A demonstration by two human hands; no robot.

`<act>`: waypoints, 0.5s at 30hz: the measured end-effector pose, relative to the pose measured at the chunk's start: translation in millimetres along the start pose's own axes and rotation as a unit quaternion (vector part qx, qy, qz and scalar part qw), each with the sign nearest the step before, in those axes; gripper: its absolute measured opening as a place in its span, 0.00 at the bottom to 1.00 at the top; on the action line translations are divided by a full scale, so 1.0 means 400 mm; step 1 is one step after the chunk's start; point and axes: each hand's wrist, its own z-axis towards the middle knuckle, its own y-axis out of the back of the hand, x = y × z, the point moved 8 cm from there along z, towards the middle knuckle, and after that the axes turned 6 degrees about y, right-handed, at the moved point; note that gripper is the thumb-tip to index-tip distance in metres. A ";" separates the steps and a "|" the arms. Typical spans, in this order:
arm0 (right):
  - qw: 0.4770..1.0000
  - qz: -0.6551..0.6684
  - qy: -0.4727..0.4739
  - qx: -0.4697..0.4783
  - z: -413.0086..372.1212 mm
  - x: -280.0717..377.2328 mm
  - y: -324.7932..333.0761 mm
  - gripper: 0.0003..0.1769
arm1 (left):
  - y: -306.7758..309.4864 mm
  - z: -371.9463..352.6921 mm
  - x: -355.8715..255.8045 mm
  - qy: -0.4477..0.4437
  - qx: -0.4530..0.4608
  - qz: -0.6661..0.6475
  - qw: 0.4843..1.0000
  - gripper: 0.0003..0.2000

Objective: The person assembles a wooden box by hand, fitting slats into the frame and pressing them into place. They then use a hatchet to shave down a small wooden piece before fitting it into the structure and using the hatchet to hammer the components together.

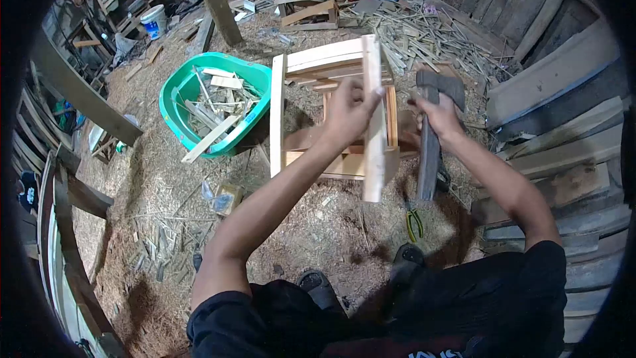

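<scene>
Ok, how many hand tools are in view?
2 clear ones: the axe in the right hand, and the yellow-handled pliers on the ground. Others may be hidden.

Your bare left forearm (281,182) partly hides the pale, boxy wooden frame (374,159); the bottom edge crops your black shirt (510,298).

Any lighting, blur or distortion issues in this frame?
Head view: black rounded border, boards at right look bowed. Head view: pale wooden frame reads bright, dark shirt loses detail. Head view: shadow darkens the floor beside the pliers; far scrap wood looks soft, cause unclear.
</scene>
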 end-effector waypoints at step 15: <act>0.993 -0.041 0.101 0.050 0.032 0.134 -0.047 0.15 | 0.098 0.029 0.046 0.103 -0.043 -0.168 0.979 0.14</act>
